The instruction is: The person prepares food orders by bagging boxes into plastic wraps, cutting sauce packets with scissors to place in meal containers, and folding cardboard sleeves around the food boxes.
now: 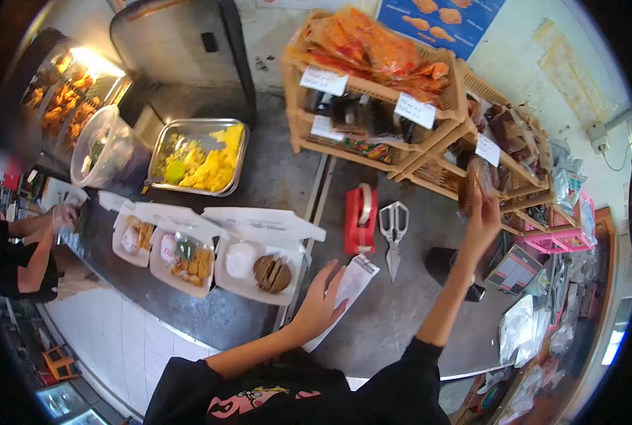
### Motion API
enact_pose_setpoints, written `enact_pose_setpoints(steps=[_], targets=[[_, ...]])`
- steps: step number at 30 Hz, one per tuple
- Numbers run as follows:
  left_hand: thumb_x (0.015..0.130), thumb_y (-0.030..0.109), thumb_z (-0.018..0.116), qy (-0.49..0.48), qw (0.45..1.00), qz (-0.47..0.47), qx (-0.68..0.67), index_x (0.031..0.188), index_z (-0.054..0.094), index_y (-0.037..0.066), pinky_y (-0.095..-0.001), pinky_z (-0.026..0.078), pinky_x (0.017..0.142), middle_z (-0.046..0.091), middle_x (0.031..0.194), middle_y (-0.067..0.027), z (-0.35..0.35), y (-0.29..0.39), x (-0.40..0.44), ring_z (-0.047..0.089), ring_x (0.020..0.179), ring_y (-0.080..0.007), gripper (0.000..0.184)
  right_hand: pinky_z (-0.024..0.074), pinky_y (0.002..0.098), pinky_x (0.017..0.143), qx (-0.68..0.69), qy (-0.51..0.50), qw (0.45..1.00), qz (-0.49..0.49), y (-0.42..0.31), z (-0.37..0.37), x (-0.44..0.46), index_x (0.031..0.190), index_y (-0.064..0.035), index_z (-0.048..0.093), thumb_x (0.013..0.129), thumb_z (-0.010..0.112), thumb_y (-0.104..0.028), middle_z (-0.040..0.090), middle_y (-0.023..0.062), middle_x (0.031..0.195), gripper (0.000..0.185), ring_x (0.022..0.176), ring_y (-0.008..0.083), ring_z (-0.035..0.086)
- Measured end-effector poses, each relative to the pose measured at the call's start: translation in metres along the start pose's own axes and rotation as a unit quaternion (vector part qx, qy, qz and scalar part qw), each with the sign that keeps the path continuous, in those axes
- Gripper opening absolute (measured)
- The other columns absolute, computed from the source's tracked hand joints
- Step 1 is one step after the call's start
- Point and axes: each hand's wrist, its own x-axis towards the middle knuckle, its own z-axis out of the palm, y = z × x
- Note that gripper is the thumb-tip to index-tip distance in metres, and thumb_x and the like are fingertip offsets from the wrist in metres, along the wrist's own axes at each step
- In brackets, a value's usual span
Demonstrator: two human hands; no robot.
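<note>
My right hand [481,216] reaches up to the tan plastic rack on the right. Its fingers close on a clear packet with brown contents [479,176], perhaps sauce. My left hand [319,304] lies palm down with fingers stretched, on or just over a long white printed paper slip [355,280]. Left of it stands an open white takeaway box [227,285] with a round white wrapped bundle [241,260] and a sliced brown patty [272,274]. Beyond the slip are a red tape dispenser [360,219] and metal scissors [393,234] with points towards me.
Two more open takeaway boxes [166,272] hold wrapped bundles and fried pieces. Behind them are a steel tray [231,185] of yellow food and a clear tub [103,152]. Tiered baskets [372,92] of packets line the wall. At far left, a co-worker's hands [59,218] are busy.
</note>
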Motion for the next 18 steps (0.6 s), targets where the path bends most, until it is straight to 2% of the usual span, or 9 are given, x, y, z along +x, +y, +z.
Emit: enact_pose_setpoints(steps=[3, 5, 7, 8, 9, 12, 14, 15, 18], targets=[[0.078, 0.008, 0.063, -0.044, 0.989, -0.024, -0.136, 0.133, 0.031, 0.003, -0.0407, 0.027, 0.103, 0.027, 0.137, -0.0191, -0.051, 0.018, -0.006, 0.031, 0.127, -0.0319, 0.064, 0.0388, 0.0208, 0.056, -0.177, -0.198, 0.964, -0.03, -0.07, -0.027, -0.069, 0.081, 0.0008, 0.061, 0.079, 0.062, -0.002, 0.058, 0.0011, 0.071, 0.003, 0.062, 0.0074, 0.05], [0.08, 0.008, 0.062, -0.058, 0.975, -0.051, -0.208, 0.133, 0.032, 0.004, -0.0389, 0.028, 0.103, 0.031, 0.136, -0.0169, -0.074, 0.017, -0.02, 0.032, 0.126, -0.0284, 0.061, 0.0419, 0.0243, 0.055, -0.164, -0.322, 0.929, -0.084, -0.098, -0.03, -0.122, 0.078, 0.0007, 0.063, 0.073, 0.062, 0.003, 0.06, 0.0067, 0.07, 0.005, 0.06, 0.0138, 0.054], [0.083, 0.007, 0.06, -0.098, 0.921, -0.08, -0.368, 0.132, 0.033, 0.004, -0.0352, 0.03, 0.103, 0.037, 0.134, -0.0125, -0.092, 0.014, -0.035, 0.034, 0.126, -0.0214, 0.056, 0.0444, 0.0272, 0.056, -0.098, -0.382, 0.918, -0.033, -0.114, -0.02, -0.176, 0.081, -0.0003, 0.064, 0.071, 0.062, 0.005, 0.061, 0.0101, 0.07, 0.011, 0.061, 0.0185, 0.057], [0.084, 0.006, 0.059, -0.095, 0.887, -0.131, -0.432, 0.121, 0.045, 0.0, -0.0325, 0.039, 0.095, 0.05, 0.121, -0.0098, -0.093, 0.005, -0.053, 0.048, 0.112, -0.0178, 0.04, 0.0452, 0.0276, 0.058, -0.091, -0.412, 0.907, -0.002, -0.117, -0.015, -0.2, 0.082, -0.0008, 0.064, 0.072, 0.062, 0.005, 0.061, 0.0097, 0.071, 0.012, 0.062, 0.0181, 0.058], [0.084, 0.006, 0.059, -0.095, 0.887, -0.133, -0.431, 0.121, 0.045, 0.0, -0.0325, 0.039, 0.095, 0.05, 0.121, -0.0098, -0.1, -0.004, -0.071, 0.048, 0.112, -0.0178, 0.04, 0.0459, 0.028, 0.059, -0.085, -0.441, 0.893, 0.027, -0.117, -0.009, -0.22, 0.083, -0.0013, 0.065, 0.072, 0.062, 0.005, 0.062, 0.0093, 0.071, 0.013, 0.064, 0.0177, 0.059], [0.085, 0.007, 0.058, -0.087, 0.893, -0.224, -0.38, 0.101, 0.057, -0.004, -0.0284, 0.045, 0.083, 0.061, 0.1, -0.0076, -0.125, -0.022, -0.116, 0.057, 0.091, -0.0134, 0.019, 0.0463, 0.0268, 0.06, -0.056, -0.384, 0.922, 0.003, -0.111, 0.018, -0.266, 0.086, -0.0016, 0.065, 0.073, 0.063, 0.002, 0.063, 0.0099, 0.075, 0.014, 0.065, 0.0187, 0.06], [0.085, 0.007, 0.059, 0.067, 0.883, -0.26, -0.386, 0.088, 0.061, -0.003, -0.0228, 0.047, 0.071, 0.063, 0.08, -0.0046, -0.14, -0.027, -0.139, 0.058, 0.076, -0.009, 0.011, 0.0458, 0.0257, 0.059, -0.042, -0.339, 0.939, 0.041, -0.112, 0.043, -0.275, 0.086, -0.0012, 0.065, 0.074, 0.062, 0.0, 0.064, 0.0094, 0.073, 0.012, 0.063, 0.0185, 0.06], [0.085, 0.007, 0.059, 0.072, 0.883, -0.262, -0.382, 0.088, 0.061, -0.003, -0.0228, 0.047, 0.071, 0.063, 0.08, -0.0046, -0.15, -0.034, -0.149, 0.058, 0.076, -0.009, 0.011, 0.0453, 0.0246, 0.057, -0.033, -0.289, 0.954, 0.078, -0.111, 0.058, -0.277, 0.085, -0.0007, 0.066, 0.076, 0.062, -0.001, 0.064, 0.0089, 0.071, 0.01, 0.061, 0.0184, 0.06], [0.084, 0.006, 0.06, 0.182, 0.889, -0.276, -0.316, 0.089, 0.062, -0.002, -0.0217, 0.045, 0.067, 0.063, 0.078, -0.0043, -0.176, -0.056, -0.173, 0.057, 0.074, -0.0085, 0.01, 0.0464, 0.0265, 0.062, -0.02, -0.349, 0.933, 0.088, -0.064, 0.091, -0.281, 0.104, -0.0031, 0.062, 0.078, 0.063, -0.007, 0.064, 0.0129, 0.09, 0.027, 0.072, 0.021, 0.061]])
